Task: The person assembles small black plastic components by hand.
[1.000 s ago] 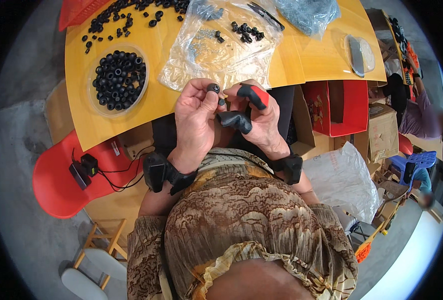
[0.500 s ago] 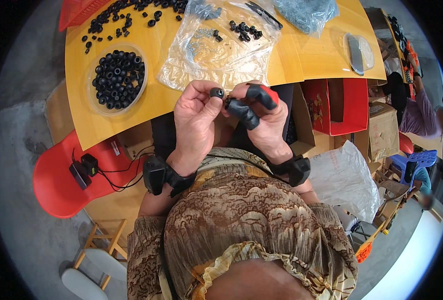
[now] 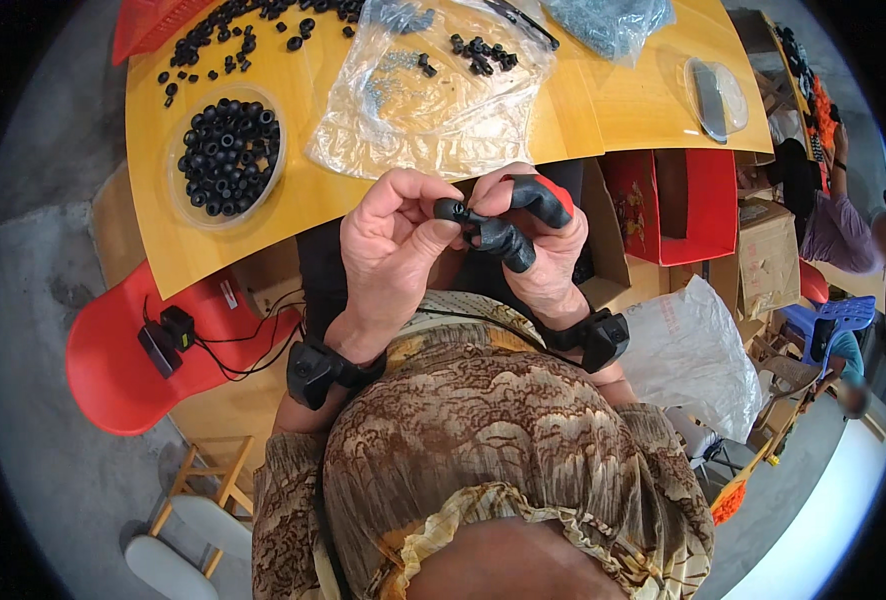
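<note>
Above my lap, just off the table's front edge, both hands meet. My left hand [image 3: 388,240] pinches a small rounded black piece with a hole [image 3: 447,209] between thumb and forefinger. My right hand [image 3: 553,255] has black covering on its thumb and black-and-red covering on its forefinger. Between those fingertips is a smaller black part [image 3: 474,217], touching or nearly touching the rounded piece; its shape is partly hidden. To the left stands a clear round tub [image 3: 280,175] of similar black rounded pieces [image 3: 225,155].
A clear plastic bag [image 3: 363,145] lies flat on the yellow table [image 3: 203,255], bearing tiny metal bits [image 3: 391,85] and small black parts [image 3: 481,52]. Black-handled snips [image 3: 523,22] lie behind. More black pieces [image 3: 228,40] are scattered at far left. A red box [image 3: 698,250] stands right, below the table.
My hands have come closer together and slightly lower. The rounded piece has tipped from facing its hole upward toward the right-hand part, which now meets it.
</note>
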The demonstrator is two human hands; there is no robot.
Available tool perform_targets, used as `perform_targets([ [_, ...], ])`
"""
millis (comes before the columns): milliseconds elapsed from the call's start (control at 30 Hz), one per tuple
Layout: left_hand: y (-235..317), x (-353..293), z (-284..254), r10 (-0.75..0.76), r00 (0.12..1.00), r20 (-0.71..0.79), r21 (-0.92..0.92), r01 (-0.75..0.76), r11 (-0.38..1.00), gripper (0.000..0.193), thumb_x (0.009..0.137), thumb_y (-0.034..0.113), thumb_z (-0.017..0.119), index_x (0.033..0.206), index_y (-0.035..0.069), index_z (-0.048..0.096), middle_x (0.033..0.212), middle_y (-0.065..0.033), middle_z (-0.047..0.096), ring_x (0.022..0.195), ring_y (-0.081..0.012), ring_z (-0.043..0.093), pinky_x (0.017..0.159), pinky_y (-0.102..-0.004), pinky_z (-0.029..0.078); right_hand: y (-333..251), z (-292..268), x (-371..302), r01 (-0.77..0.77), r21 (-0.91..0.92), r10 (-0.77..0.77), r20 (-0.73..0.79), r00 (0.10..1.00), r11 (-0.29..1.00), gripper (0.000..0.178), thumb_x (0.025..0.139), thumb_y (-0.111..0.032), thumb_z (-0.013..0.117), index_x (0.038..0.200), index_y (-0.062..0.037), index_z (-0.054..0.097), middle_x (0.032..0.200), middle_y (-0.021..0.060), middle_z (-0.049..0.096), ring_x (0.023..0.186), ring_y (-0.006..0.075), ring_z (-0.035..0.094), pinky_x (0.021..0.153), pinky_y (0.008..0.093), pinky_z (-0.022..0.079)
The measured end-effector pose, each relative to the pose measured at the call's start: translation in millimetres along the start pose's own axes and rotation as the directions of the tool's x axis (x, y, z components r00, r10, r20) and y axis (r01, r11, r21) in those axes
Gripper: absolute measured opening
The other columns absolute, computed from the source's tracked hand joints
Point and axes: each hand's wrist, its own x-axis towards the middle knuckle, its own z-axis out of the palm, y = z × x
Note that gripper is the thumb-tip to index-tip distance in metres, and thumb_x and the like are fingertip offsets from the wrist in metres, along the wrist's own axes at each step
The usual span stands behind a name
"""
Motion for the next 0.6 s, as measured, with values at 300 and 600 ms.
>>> perform_targets([
  [300,1.1,0.9,-0.4,0.006,0.998,0.055,0.115,-0.013,0.993,0.017,0.080,0.002,0.061,0.093,-0.002,0.052,0.080,-0.0012,0.056,0.070,-0.0050,0.052,0.065,-0.0166,0.043,-7.5,-4.9,-1.8,-0.006,-0.083,0.008,0.019,1.000,0.997,0.020,0.071,0.004,0.066,0.088,0.0018,0.057,0.087,0.0071,0.054,0.080,0.0141,0.055,0.070,0.0247,0.047],
  [600,-0.3,3.7,-1.9,-0.022,0.998,0.059,0.210,0.009,0.978,0.015,0.080,0.000,0.059,0.094,-0.002,0.053,0.080,-0.0005,0.055,0.071,-0.0043,0.052,0.065,-0.0164,0.043,-10.5,-7.0,-1.4,-0.005,-0.070,0.004,-0.016,1.000,0.998,0.021,0.070,0.004,0.067,0.088,0.0024,0.056,0.087,0.0077,0.054,0.079,0.0149,0.056,0.069,0.0256,0.049],
])
